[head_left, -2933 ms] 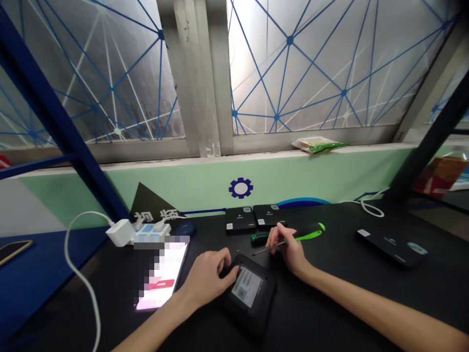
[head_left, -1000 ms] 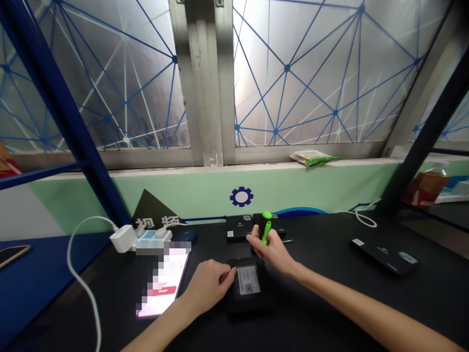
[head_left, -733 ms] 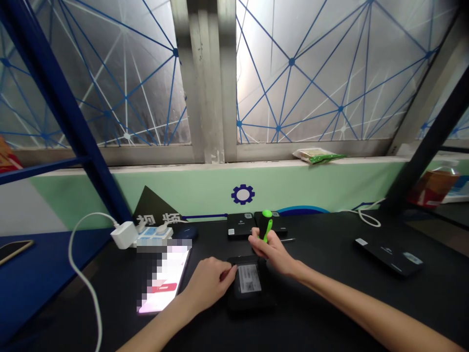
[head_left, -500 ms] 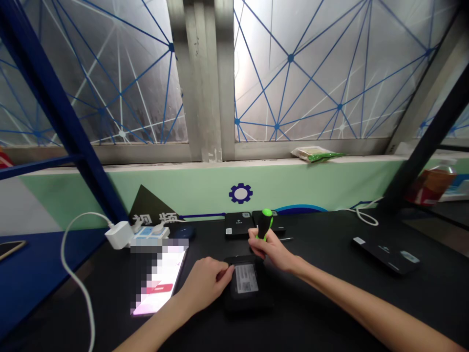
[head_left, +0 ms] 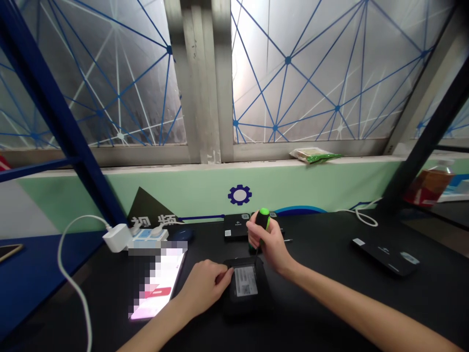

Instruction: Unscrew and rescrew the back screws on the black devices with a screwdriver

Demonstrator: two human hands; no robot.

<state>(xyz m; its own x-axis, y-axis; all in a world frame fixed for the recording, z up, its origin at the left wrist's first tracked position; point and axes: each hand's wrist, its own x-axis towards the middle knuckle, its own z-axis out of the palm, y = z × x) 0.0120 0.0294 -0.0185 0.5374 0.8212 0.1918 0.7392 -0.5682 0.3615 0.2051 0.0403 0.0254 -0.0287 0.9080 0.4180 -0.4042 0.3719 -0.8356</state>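
In the head view, a black box-like device (head_left: 249,304) with a white printed label (head_left: 246,282) lies on the black table before me. My left hand (head_left: 207,282) is closed at its left edge, fingers curled and thumb against the casing. My right hand (head_left: 270,244) is wrapped around a black and green screwdriver (head_left: 264,213), held nearly upright. The dark shaft points down at the device's upper right corner; whether the tip sits in a screw is too small to tell. Behind that hand, a thin metal shaft (head_left: 288,240) lies on the table, its other end hidden.
More black devices (head_left: 234,232) stand at the wall, partly behind my right hand. Another black device (head_left: 384,256) lies to the right. On the left are a lit, pixelated tablet-like screen (head_left: 161,292), a dark mouse (head_left: 183,235), a power strip (head_left: 148,238) and a white charger (head_left: 117,237) with its cable.
My right hand has shifted its grip up the screwdriver handle, and the shaft now shows over the device's upper right corner. My left hand stays at the device's edge. The view shifts slightly.
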